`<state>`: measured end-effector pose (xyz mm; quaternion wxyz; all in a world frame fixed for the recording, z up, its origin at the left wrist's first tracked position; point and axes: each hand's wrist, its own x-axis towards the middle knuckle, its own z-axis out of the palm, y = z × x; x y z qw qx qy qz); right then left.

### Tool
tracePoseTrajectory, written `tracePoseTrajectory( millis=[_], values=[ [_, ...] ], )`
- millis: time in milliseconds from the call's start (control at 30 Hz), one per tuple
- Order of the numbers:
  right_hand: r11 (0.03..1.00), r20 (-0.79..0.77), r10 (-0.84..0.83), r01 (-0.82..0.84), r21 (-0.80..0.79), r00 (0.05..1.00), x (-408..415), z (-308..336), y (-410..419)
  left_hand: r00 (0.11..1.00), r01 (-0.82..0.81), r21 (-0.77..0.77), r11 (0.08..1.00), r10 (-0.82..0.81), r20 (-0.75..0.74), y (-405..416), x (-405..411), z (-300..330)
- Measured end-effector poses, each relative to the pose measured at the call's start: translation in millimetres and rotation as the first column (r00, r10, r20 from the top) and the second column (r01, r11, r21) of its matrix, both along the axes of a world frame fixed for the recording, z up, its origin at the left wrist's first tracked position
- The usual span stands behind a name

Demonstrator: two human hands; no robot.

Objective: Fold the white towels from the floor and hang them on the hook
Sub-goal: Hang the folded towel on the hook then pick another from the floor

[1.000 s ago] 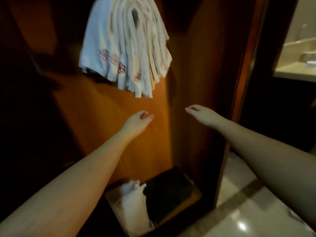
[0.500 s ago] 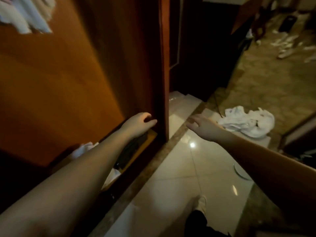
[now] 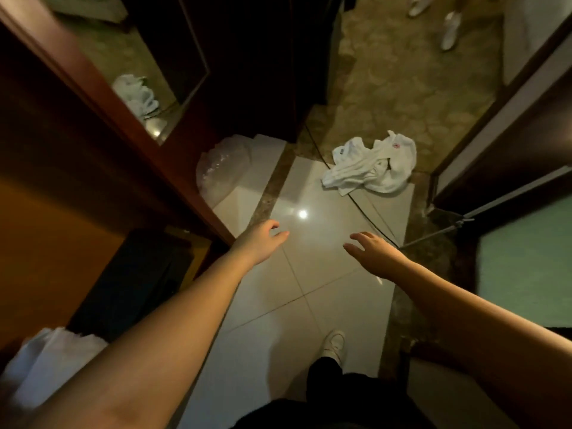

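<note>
Glossy pale tiled floor (image 3: 315, 274) carries a crumpled white cotton towel (image 3: 371, 167) far ahead; left hand (image 3: 260, 243) and right hand (image 3: 373, 250) reach empty, fingers relaxed, for pickup.

I see white towel (image 3: 370, 167) with small red mark; glossy pale grey tiles (image 3: 315, 274), brown mottled border strip (image 3: 272, 193); tan patterned carpet (image 3: 402, 82); reddish-brown cabinet (image 3: 93, 88); white shoe (image 3: 334, 346).

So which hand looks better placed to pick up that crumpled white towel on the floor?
Probably the right hand: the white towel lies ahead and to the right, nearer its side. The left hand is further left, by the wooden cabinet. Both hands hold nothing.
</note>
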<state>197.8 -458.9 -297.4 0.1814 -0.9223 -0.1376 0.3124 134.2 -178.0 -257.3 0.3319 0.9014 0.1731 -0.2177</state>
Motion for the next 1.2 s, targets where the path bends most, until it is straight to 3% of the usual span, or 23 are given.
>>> tracePoseTrajectory(
  millis=[300,567,800,900,1033,1200],
  values=[
    [0.968,-0.169,-0.247,0.237,-0.078,0.954,97.1,-33.9,-49.0,0.993,-0.013,-0.038,0.999,0.008,-0.117,-45.3,123.1,-47.9],
    [0.952,-0.238,-0.302,0.277,-0.133,0.923,211.3,-73.3,-27.3,0.986,0.032,-0.08,0.996,-0.044,-0.158,-22.6,268.7,-103.1],
    [0.935,-0.318,-0.327,0.255,-0.247,0.89,330.5,-125.0,2.1,0.932,0.144,-0.086,0.986,-0.164,-0.324,15.7,421.9,-160.1],
    [0.916,-0.357,-0.392,0.323,-0.239,0.848,379.4,-143.4,19.9,0.908,0.198,-0.086,0.976,-0.216,-0.358,30.7,476.0,-183.8],
    [0.854,-0.389,-0.519,0.468,-0.225,0.761,438.1,-183.6,39.5,0.883,0.202,-0.109,0.973,-0.229,-0.409,43.4,534.7,-227.5],
    [0.867,-0.474,-0.493,0.456,-0.202,0.729,511.5,-274.8,51.5,0.844,0.107,-0.201,0.974,-0.196,-0.5,49.3,592.3,-306.0]
  ],
)
